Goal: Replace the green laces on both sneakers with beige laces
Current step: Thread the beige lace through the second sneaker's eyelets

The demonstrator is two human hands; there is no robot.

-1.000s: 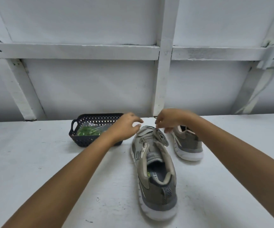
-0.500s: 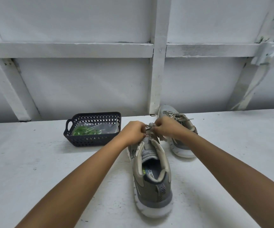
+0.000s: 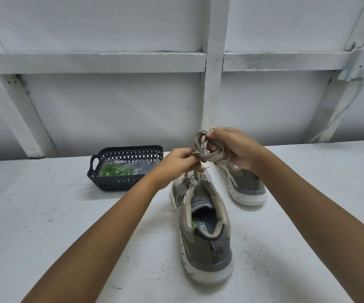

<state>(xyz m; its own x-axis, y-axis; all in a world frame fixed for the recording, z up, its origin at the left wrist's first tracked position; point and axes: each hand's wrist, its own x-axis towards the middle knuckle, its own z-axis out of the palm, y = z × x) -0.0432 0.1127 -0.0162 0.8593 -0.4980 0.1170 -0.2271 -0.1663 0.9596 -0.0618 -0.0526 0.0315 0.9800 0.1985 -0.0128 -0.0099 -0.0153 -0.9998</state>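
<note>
A single wide-angle view comes from the person's head, facing forward and down across the table [image 3: 45, 226] toward the far wall [image 3: 111, 110]. The wall fills the upper half, the table the lower. The wall's beams bow toward the frame edges. Both forearms enter from the near corners and meet at centre, where the left hand [image 3: 176, 164] and right hand [image 3: 234, 147] hold a lace [image 3: 212, 155]. The near sneaker [image 3: 205, 241] lies close below centre, the far sneaker [image 3: 247, 186] beyond it to the right, and the basket [image 3: 111, 184] far left of centre.
</note>
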